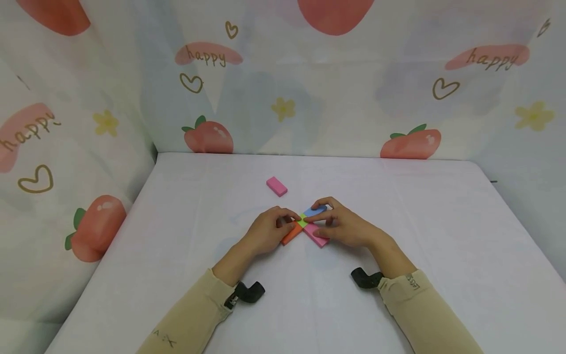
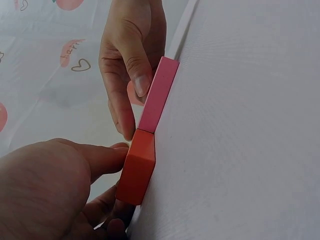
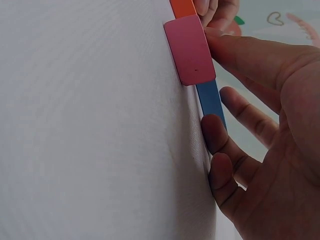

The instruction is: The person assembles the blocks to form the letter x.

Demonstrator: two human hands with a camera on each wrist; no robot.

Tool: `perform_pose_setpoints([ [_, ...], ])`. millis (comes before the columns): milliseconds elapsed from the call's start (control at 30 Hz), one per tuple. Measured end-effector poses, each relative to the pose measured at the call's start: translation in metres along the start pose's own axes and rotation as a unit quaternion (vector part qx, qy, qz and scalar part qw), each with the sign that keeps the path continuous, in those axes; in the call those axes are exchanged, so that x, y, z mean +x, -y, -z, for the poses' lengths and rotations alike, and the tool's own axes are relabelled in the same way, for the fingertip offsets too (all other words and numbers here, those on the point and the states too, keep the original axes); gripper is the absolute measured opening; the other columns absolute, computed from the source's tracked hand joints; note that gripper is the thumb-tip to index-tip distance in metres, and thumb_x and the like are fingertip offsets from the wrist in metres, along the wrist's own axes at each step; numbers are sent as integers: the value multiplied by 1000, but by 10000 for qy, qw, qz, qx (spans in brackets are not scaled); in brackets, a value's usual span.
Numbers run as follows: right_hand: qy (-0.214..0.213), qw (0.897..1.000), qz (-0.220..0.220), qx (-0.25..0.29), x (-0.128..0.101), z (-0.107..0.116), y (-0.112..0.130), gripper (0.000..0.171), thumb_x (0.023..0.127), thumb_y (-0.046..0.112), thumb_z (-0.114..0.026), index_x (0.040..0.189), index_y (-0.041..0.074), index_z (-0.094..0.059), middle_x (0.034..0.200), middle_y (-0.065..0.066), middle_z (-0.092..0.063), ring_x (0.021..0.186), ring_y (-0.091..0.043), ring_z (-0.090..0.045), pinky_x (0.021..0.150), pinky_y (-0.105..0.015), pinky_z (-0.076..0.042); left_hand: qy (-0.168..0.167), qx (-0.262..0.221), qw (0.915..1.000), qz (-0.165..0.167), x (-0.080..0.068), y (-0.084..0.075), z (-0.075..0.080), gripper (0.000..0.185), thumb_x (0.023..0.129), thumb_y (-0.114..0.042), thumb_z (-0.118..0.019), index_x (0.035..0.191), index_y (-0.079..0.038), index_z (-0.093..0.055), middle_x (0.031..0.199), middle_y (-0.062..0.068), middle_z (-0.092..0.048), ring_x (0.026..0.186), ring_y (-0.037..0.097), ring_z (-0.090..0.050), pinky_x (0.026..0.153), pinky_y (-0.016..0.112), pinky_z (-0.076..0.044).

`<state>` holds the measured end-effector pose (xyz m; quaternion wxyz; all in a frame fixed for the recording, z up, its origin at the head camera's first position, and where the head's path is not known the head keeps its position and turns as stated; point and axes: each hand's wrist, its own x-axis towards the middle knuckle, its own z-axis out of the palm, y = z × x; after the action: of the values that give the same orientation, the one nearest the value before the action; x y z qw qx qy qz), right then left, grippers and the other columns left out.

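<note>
Small flat rectangular blocks in plain bright colours lie on a white table [image 1: 442,236], gathered into a cross near its middle. An orange block [image 1: 292,233] points toward the person's left, a pink block [image 1: 316,234] toward their right, a blue block [image 1: 315,211] points away on the right, and a small patch of yellow-green block [image 1: 302,220] shows at the centre where they meet. The left wrist view shows the orange and pink blocks touching at their inner ends, set at an angle to each other.

The left hand [image 1: 265,235] rests beside the orange block with its fingers curled, fingertips touching the block's side and the centre of the cross. The right hand [image 1: 342,226] lies over the pink and blue blocks; its thumb presses along the pink block's edge and its loosely bent fingers touch the blue block. Neither hand lifts a block off the table.

Another pink block [image 1: 276,186] lies alone farther back, well apart from both hands. A printed cloth [image 1: 309,98] with peaches and hearts hangs behind the table.
</note>
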<state>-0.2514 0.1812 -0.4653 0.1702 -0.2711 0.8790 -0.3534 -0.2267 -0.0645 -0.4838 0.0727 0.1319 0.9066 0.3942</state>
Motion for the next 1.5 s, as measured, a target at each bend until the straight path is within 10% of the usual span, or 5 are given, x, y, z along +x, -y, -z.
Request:
perform_pose_setpoints([
  [1500, 18, 9999, 60, 111, 0, 0, 0, 30, 88, 32, -71, 118, 33, -69, 138, 7, -39, 101, -18, -49, 85, -35, -42, -28, -15, 10000, -40, -3, -2, 2, 19, 95, -31, -60, 112, -35, -67, 93, -13, -59, 74, 11, -53, 63, 27, -44],
])
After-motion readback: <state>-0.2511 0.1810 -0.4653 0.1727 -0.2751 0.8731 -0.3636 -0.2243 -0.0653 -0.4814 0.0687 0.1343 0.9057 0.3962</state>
